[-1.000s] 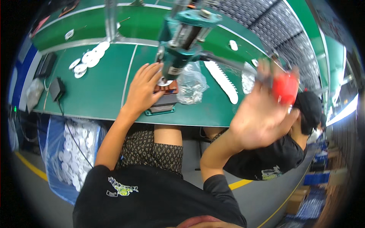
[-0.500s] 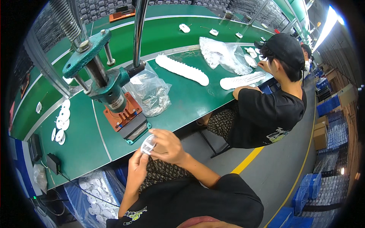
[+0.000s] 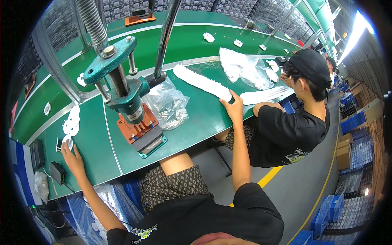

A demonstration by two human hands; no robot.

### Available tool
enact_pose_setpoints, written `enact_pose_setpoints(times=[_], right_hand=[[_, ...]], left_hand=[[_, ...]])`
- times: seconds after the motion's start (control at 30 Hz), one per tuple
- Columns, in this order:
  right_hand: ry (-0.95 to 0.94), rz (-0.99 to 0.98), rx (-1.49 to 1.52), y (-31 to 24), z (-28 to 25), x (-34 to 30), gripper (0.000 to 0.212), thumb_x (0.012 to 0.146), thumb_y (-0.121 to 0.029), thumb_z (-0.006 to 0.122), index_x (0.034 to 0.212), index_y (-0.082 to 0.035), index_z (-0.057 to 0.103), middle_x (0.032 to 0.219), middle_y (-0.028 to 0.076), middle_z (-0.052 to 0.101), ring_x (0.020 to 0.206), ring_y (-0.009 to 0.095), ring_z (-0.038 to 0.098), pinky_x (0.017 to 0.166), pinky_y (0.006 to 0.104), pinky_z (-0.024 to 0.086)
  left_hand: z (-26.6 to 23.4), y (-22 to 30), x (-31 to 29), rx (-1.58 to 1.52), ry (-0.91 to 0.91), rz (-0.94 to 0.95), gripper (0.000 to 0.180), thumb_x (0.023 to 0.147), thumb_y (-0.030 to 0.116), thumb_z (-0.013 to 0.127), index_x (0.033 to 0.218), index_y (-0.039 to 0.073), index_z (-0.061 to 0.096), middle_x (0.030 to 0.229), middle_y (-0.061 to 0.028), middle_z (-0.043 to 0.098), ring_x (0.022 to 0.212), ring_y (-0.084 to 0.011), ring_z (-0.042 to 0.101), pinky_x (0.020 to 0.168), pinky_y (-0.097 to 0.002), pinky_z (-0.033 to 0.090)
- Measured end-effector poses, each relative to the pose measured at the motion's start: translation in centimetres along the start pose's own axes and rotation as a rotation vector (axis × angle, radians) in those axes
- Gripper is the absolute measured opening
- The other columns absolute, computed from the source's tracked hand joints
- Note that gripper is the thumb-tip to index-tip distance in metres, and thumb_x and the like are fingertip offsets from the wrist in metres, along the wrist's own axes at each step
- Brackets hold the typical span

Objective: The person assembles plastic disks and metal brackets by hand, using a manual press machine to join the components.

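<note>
My left hand point(image 3: 72, 158) reaches to the left side of the green table. Its fingers are spread and touch a white plastic disc point(image 3: 67, 141), which they partly cover. Beside it lie several more white discs point(image 3: 72, 118), overlapping in a short line. On the right, my right hand point(image 3: 234, 108) is at the near end of a long row of nested white plastic parts point(image 3: 200, 82). Its thumb and fingers close round the end part, which is mostly hidden. Between my hands stands a green hand press point(image 3: 132, 96) with an orange-brown fixture point(image 3: 137, 124) under it.
A clear bag of small metal pieces point(image 3: 169, 108) lies right of the press. A co-worker point(image 3: 292, 122) sits at the right, by another row of white parts point(image 3: 261, 97) and a plastic bag point(image 3: 245, 69). Below the table is a blue-lined bin of white parts point(image 3: 108, 200).
Both hands held a small white part before my body; they have parted. My left hand has moved left to the discs, my right hand out to the row's end. The view has shifted slightly.
</note>
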State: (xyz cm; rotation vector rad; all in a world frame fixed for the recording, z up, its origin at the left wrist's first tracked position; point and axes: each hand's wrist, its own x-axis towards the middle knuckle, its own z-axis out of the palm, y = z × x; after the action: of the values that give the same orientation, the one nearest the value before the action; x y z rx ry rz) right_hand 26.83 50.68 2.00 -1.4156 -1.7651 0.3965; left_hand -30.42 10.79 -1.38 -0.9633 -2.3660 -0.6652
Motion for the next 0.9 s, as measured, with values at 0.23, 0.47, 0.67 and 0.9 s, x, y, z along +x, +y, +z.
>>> enact_pose_setpoints(times=[0.23,0.47,0.67,0.9], right_hand=[[0.307,-0.118,0.084,-5.1,1.3,-3.3,0.053,0.078,-0.024,0.081,0.122,0.000,0.062,0.126,0.021,0.060,0.124,0.035,0.051,0.107,0.0441,0.038],[-0.162,-0.593,0.241,-15.5,6.3,-10.0,0.020,0.082,-0.009,0.071,0.101,-0.004,0.068,0.103,0.015,0.066,0.100,0.033,0.061,0.091,0.0417,0.047],[-0.341,-0.495,0.169,-16.8,10.8,-8.5,0.014,0.081,-0.015,0.072,0.091,-0.006,0.069,0.091,0.011,0.065,0.094,0.034,0.060,0.086,0.0438,0.045],[-0.041,-0.424,0.334,-17.1,9.1,-10.4,0.011,0.082,-0.010,0.072,0.092,-0.005,0.075,0.106,0.009,0.069,0.098,0.028,0.063,0.089,0.0384,0.049]], left_hand=[[-3.4,1.7,-0.8,-0.191,0.049,-0.132,0.025,0.097,0.014,0.061,0.120,0.009,0.068,0.118,-0.0128,0.063,0.108,-0.0296,0.061,0.092,-0.0408,0.047],[-6.0,8.7,0.6,0.107,0.263,0.200,0.025,0.093,0.013,0.066,0.117,0.010,0.072,0.119,-0.0121,0.067,0.112,-0.0278,0.061,0.096,-0.0409,0.047],[-7.6,14.5,-6.3,-0.518,-0.204,0.261,0.026,0.089,-0.002,0.065,0.114,0.000,0.069,0.119,-0.0145,0.068,0.118,-0.0313,0.062,0.103,-0.0414,0.044],[-8.9,21.4,-7.8,-0.511,-0.284,0.393,0.031,0.079,0.013,0.076,0.108,0.006,0.069,0.126,-0.0136,0.064,0.124,-0.0352,0.056,0.105,-0.0456,0.041]])
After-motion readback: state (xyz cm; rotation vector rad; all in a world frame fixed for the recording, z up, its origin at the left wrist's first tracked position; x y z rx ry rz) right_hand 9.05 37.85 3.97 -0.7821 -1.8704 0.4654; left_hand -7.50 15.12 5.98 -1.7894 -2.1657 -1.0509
